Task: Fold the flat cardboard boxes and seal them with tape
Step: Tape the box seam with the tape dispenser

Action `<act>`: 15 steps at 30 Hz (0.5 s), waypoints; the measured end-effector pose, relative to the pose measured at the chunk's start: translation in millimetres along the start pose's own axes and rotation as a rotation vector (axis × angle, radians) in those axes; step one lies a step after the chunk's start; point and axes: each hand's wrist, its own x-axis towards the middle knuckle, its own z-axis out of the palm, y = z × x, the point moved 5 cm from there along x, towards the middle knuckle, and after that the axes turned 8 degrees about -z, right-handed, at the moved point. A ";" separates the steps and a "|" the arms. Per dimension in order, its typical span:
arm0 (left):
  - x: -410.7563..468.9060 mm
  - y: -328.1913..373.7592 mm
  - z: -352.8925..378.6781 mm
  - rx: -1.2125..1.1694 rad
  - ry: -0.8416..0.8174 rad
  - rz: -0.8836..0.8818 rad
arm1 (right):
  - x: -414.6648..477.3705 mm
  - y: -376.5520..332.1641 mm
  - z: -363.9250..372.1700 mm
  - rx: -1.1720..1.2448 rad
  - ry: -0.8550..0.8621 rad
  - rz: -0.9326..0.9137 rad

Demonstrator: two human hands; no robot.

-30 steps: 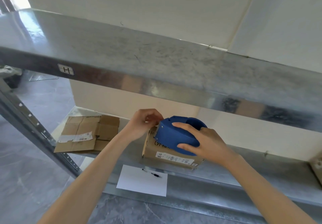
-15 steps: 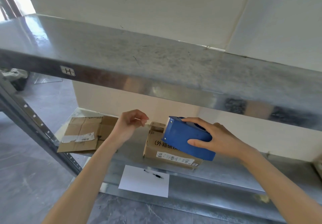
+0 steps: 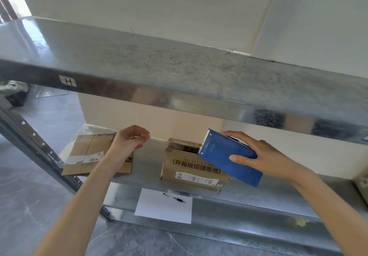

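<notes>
A small brown cardboard box [image 3: 191, 168] with printed black characters stands on the lower metal shelf [image 3: 147, 174], its top flaps loosely shut. My right hand [image 3: 266, 156] grips a blue tape dispenser [image 3: 229, 162], tilted, with its toothed edge just above the box's right top. My left hand [image 3: 128, 142] hovers to the left of the box, thumb and fingertips pinched together on the end of clear tape; the strip itself barely shows. A flattened cardboard box [image 3: 85, 154] lies at the shelf's left end, partly under my left wrist.
An upper metal shelf [image 3: 179, 72] overhangs the work area close above both hands. A white paper sheet [image 3: 159, 210] with a black pen [image 3: 175, 197] lies on the shelf's front ledge. A perforated steel upright [image 3: 39, 148] slants at the left. Grey tiled floor lies below.
My right hand lifted the dispenser off the box top and swung it right, tilting it. My left hand moved left, away from the box, over the flat cardboard.
</notes>
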 end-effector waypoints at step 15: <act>2.6 -8.5 47.4 0.062 -0.045 0.146 | -4.0 20.6 -11.8 0.070 0.024 0.045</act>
